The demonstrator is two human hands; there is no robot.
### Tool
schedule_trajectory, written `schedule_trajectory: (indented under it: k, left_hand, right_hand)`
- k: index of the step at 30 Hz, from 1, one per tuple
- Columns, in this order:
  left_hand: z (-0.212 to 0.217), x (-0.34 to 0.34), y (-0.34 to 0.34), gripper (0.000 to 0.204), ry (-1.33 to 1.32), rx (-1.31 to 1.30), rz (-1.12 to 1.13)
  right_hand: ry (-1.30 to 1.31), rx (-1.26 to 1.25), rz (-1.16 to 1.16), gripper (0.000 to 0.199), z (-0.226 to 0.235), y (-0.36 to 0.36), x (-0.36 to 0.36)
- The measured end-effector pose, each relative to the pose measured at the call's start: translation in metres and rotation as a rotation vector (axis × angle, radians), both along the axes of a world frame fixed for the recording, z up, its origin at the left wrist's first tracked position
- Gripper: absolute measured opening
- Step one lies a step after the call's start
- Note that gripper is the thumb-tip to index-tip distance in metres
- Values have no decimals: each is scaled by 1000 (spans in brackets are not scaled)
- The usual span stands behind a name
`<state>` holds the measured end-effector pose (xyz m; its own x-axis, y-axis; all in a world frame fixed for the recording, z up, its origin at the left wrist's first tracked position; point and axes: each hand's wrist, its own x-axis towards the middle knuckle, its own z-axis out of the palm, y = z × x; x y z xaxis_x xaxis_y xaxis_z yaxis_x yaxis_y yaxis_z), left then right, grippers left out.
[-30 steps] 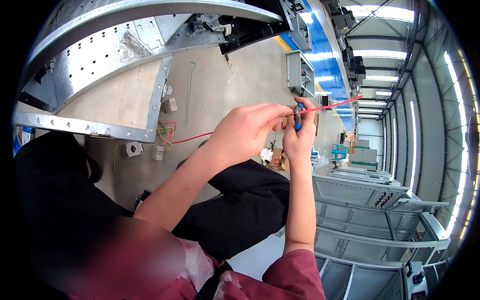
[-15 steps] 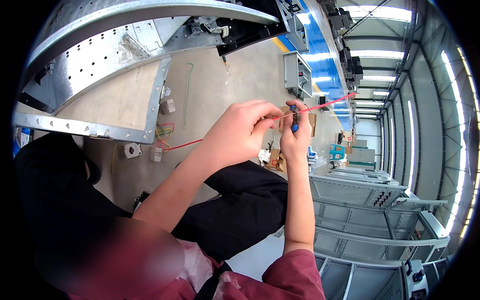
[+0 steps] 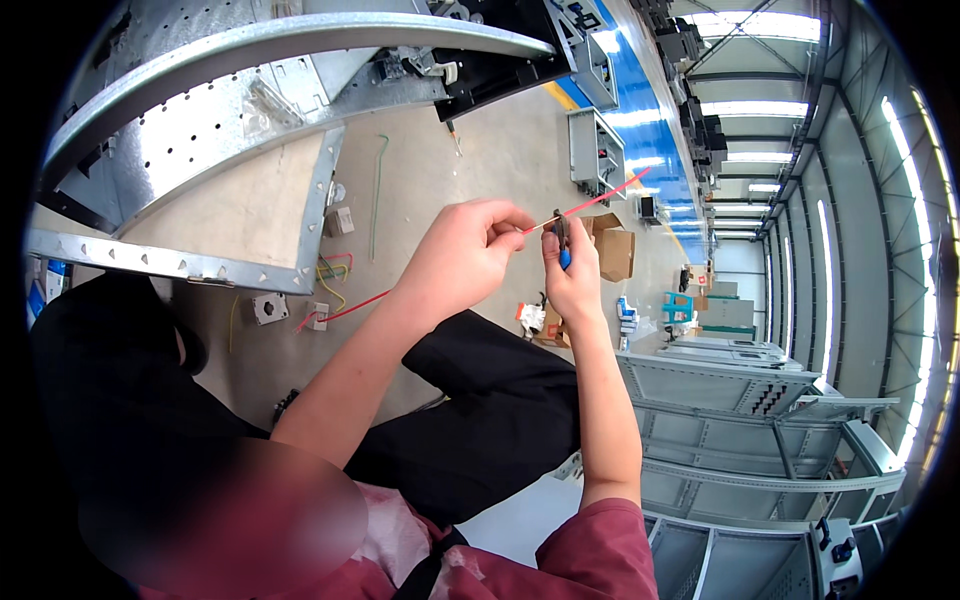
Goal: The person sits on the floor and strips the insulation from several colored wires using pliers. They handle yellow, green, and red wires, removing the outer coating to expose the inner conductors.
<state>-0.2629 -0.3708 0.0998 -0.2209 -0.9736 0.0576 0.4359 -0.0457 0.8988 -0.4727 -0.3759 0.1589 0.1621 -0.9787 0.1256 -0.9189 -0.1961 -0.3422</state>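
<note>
A thin red wire runs slantwise across both hands. My left hand is closed, pinching the wire between thumb and fingertips; the wire's tail emerges behind that wrist, toward the lower left. To its right, my right hand grips a small pair of pliers with blue on the handles. The dark jaws sit at the wire; whether they are pressed tight on it I cannot tell. Between the left fingertips and the jaws, a short stretch of wire looks bare and copper-coloured. Red insulation continues past the jaws to the upper right.
A perforated metal cabinet frame fills the upper left. On the floor lie a green wire, a white square part and an open cardboard box. Grey cabinets stand at the right.
Both hands have shifted left with the wire and pliers. The wire's free end at the upper right has moved left and slightly up.
</note>
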Motion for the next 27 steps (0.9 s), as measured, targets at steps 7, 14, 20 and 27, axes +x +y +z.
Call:
schedule_trajectory:
  k: [7,14,20,27]
  left_hand:
    - [-7,-5,-1,25,-73,-24,2]
    - [-9,-8,-2,34,-52,-69,-19]
    - [-19,-16,-5,38,39,-19,-77]
    - [-18,-16,-4,41,-15,-40,-92]
  right_hand:
    - [5,63,-20,23,-8,-3,-10]
    - [71,3,23,27,-12,-5,-10]
    - [72,1,29,30,-13,-6,-9]
    - [66,-3,38,35,-10,-7,-10]
